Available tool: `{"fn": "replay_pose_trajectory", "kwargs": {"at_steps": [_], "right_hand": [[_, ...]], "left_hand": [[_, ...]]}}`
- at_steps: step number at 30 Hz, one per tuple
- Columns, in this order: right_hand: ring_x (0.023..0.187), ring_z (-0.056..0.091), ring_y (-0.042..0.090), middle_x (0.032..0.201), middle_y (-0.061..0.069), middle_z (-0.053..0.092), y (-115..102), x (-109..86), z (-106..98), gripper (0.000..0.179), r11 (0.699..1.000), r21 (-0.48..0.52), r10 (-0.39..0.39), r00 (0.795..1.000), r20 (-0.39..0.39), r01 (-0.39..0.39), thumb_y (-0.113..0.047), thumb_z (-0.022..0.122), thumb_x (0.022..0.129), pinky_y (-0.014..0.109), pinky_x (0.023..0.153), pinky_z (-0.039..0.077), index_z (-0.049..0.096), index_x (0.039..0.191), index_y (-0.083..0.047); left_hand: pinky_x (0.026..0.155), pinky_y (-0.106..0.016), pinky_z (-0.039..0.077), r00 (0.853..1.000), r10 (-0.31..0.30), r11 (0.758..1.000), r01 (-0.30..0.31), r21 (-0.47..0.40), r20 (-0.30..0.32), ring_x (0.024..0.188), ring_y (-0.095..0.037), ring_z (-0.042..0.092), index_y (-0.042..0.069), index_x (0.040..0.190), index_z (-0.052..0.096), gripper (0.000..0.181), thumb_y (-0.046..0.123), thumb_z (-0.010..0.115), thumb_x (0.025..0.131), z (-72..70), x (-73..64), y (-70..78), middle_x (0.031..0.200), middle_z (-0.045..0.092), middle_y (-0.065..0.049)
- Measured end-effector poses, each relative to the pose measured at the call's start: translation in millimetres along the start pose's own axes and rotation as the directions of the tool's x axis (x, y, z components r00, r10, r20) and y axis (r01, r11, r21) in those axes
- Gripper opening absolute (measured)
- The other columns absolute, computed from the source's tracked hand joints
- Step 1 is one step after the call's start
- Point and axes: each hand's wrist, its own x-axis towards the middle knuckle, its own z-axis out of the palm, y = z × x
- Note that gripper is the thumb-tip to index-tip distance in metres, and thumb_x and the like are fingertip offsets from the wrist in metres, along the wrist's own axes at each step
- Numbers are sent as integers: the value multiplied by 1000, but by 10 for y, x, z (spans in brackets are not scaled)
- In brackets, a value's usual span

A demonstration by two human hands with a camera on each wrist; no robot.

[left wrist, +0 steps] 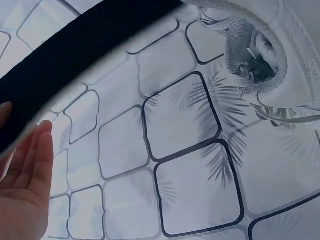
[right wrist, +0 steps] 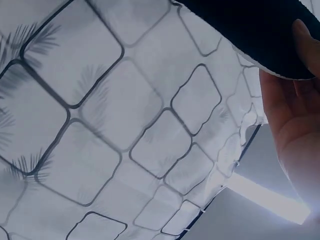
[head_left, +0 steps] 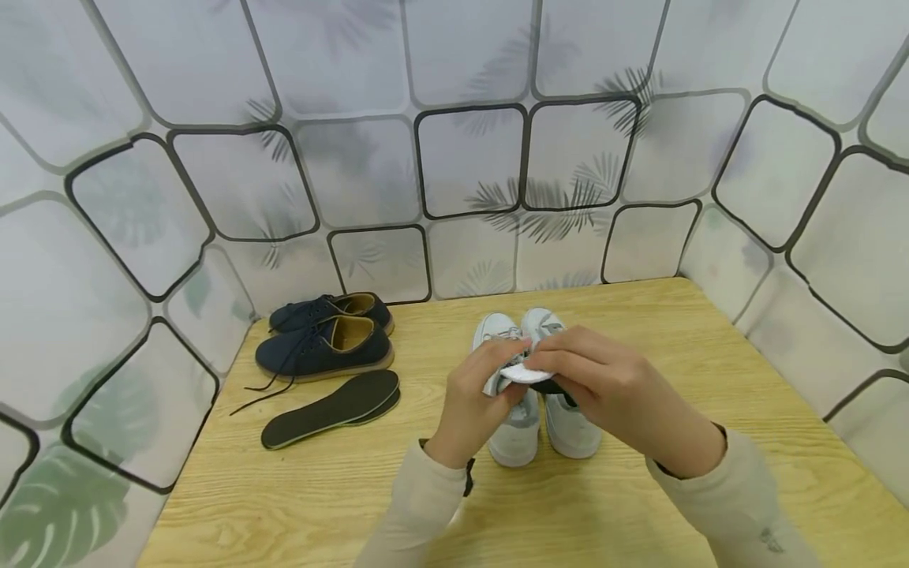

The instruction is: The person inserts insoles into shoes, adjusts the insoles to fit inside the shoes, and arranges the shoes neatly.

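Between both hands, an insole (head_left: 527, 374) is held over a pair of white sneakers; a white face shows in the head view, and its dark face fills the top of the left wrist view. My left hand (head_left: 483, 385) pinches it with the thumb on the dark face. On its other side my right hand (head_left: 604, 375) grips it, thumb (right wrist: 302, 37) likewise on the dark face. Below stand the left sneaker (head_left: 514, 442) and the right sneaker (head_left: 574, 430), side by side, toes pointing away. My hands hide their middles.
At the left stand two navy lace-up shoes (head_left: 319, 351), one behind the other, a lace trailing on the wooden table (head_left: 298, 505). In front of them lie two dark insoles (head_left: 334, 409), partly overlapping. Patterned cloth (head_left: 469, 158) walls the table's back and sides.
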Motion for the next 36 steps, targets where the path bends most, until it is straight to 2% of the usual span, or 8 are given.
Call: {"fn": "replay_pose_trajectory", "kwargs": {"at_steps": [7, 12, 14, 21, 25, 32, 34, 36], "right_hand": [[88, 64, 21, 100, 8, 65, -60, 87, 98, 26, 999, 46, -5, 1000, -19, 5, -12, 46, 102, 23, 83, 50, 68, 101, 1], [97, 63, 26, 108, 15, 63, -11, 75, 111, 31, 996, 39, 90, 990, -106, -86, -20, 53, 100, 19, 91, 46, 65, 112, 5], [98, 62, 27, 110, 17, 63, 9, 52, 121, 33, 993, 22, 118, 984, -135, -116, -22, 54, 100, 19, 91, 46, 64, 114, 7], [107, 56, 34, 121, 20, 56, 6, -40, 261, 49, 971, -176, 163, 987, -9, -162, -26, 64, 94, 38, 94, 44, 55, 127, 8], [115, 50, 39, 128, 24, 50, 29, -65, 366, 84, 936, -302, 221, 970, 98, -183, -25, 87, 70, 48, 99, 40, 47, 134, 10], [113, 51, 40, 126, 23, 52, 121, -97, 379, 96, 897, -341, 353, 921, 166, -282, -28, 93, 57, 53, 98, 40, 48, 132, 9], [111, 52, 40, 124, 22, 54, 139, -108, 349, 91, 891, -332, 379, 910, 168, -310, -27, 93, 59, 53, 95, 41, 49, 131, 8], [109, 53, 40, 121, 22, 55, 151, -118, 318, 88, 880, -350, 395, 903, 167, -321, -26, 92, 60, 53, 93, 42, 51, 129, 8]], "left_hand": [[77, -26, 54, 991, 50, 999, -52, -10, -123, 83, -20, 68, 1, 98, 69, 29, -14, 73, 74, -9, -9, -35, 90, 68, -10], [70, -30, 56, 967, -128, 978, 86, -190, -222, 80, -18, 67, -4, 97, 68, 16, -7, 71, 82, 2, -9, -39, 88, 69, -16], [68, -31, 56, 928, -263, 941, 186, -282, -265, 79, -17, 68, -5, 97, 68, 14, -4, 70, 84, -1, -11, -18, 89, 69, -18], [78, -34, 55, 705, -636, 735, 430, -524, -313, 90, -21, 68, -5, 107, 65, 26, 7, 72, 86, -2, 20, 59, 101, 69, -15], [90, -39, 51, 651, -702, 654, 428, -624, -288, 104, -27, 64, -5, 117, 59, 35, 5, 71, 86, 56, 17, 84, 112, 66, -15], [93, -40, 49, 686, -703, 606, 439, -663, -188, 109, -29, 62, -3, 122, 56, 39, 11, 70, 88, 95, -6, 93, 118, 63, -16], [92, -38, 50, 730, -661, 648, 439, -622, -174, 109, -26, 61, -1, 123, 54, 41, 12, 70, 89, 25, 6, 44, 119, 62, -13], [94, -35, 48, 806, -562, 767, 424, -481, -186, 113, -22, 58, 1, 130, 48, 52, 12, 72, 86, -100, 24, -26, 123, 57, -10]]}}
